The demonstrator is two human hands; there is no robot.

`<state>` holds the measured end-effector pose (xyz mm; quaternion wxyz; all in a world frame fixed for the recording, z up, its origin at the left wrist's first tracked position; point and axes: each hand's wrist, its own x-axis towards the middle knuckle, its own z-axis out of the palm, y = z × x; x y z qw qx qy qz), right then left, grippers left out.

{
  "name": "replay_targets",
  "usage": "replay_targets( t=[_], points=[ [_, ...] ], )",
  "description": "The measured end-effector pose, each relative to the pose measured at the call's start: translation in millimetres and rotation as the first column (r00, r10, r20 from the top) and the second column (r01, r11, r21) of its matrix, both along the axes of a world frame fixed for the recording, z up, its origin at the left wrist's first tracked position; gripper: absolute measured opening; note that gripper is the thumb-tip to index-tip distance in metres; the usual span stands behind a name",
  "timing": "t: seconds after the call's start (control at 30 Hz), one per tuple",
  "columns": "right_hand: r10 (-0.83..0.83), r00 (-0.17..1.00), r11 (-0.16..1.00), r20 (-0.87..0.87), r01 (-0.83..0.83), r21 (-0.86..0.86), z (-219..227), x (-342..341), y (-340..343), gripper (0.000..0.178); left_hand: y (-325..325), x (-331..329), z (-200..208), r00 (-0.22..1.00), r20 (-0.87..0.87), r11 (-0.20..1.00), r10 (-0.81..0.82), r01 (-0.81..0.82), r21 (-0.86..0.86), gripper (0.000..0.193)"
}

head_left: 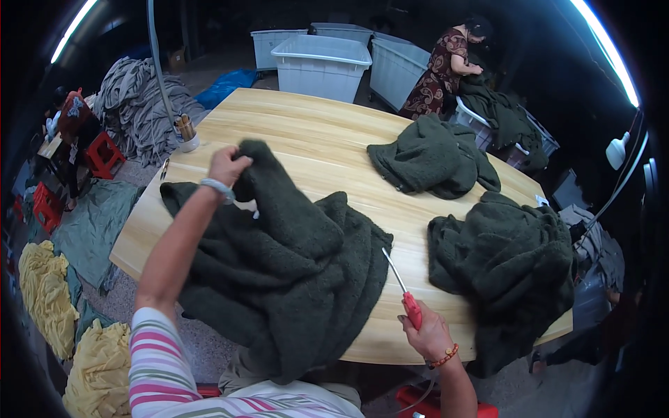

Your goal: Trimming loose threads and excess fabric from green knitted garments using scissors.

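Note:
A dark green fleecy garment (300, 258) lies bunched across the near left of the table and hangs over its front edge. My left hand (228, 167) is closed on one part of it, holding that part raised above the tabletop. In my right hand (428, 331) is a slim tool (412, 310) with a red handle and a long, thin metal shaft. Its tip is close to the garment's right edge; whether they touch, I cannot tell. A thin cord (426, 393) runs down below my right wrist.
Two more dark green piles, a far one (435, 157) and a near one (505, 251), lie on the right of the wooden table (279, 115). A cup of tools (187, 136) stands at the left edge. Beyond are white bins (320, 66) and a person (446, 66) handling green cloth.

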<state>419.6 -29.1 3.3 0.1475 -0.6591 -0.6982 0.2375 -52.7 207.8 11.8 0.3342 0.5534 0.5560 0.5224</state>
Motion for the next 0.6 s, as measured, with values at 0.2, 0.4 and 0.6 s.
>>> replay_targets(
  t=[0.2,0.4,0.6],
  points=[
    [-0.078,0.996,0.996,-0.033,0.076,-0.042,-3.7,15.5,12.4,0.032,-198.1,74.6,101.5,0.697,0.065,0.686,-0.714,0.716,-0.132,0.024],
    [-0.014,1.0,0.998,-0.014,0.013,-0.056,1.4,-17.2,20.3,0.032,-229.3,95.3,51.2,0.477,-0.627,0.588,-0.616,0.808,0.036,0.025],
    [0.215,0.974,0.974,-0.073,-0.209,0.081,7.5,-61.4,-4.4,0.036,-173.2,11.7,-19.9,0.027,-0.943,0.935,-0.332,0.139,-0.325,0.079]
  ],
)
